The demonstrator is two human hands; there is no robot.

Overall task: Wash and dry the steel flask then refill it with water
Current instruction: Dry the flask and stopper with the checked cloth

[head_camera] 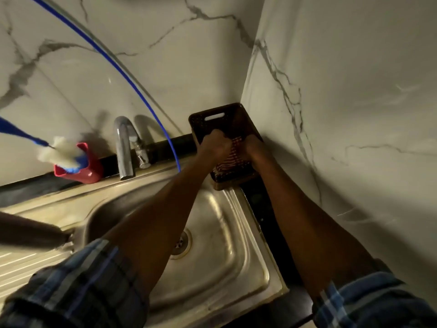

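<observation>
Both my hands reach into a dark brown perforated basket (205,119) in the corner behind the sink. My left hand (216,144) is curled into a fist at the basket's left side. My right hand (256,147) is curled beside it. Between them lies a red-and-white checked cloth (230,158), and both hands appear to grip it. No steel flask shows anywhere in the view. The steel sink (227,233) lies below my forearms with its drain (181,242) uncovered. A chrome tap (124,147) stands behind the basin, with no water running.
A red cup (91,171) holding a blue-handled white brush (59,152) stands left of the tap. A blue tube (132,81) arcs down the marble wall to the counter. The marble side wall (343,114) closes in on the right. A ribbed drainboard (26,261) lies at the left.
</observation>
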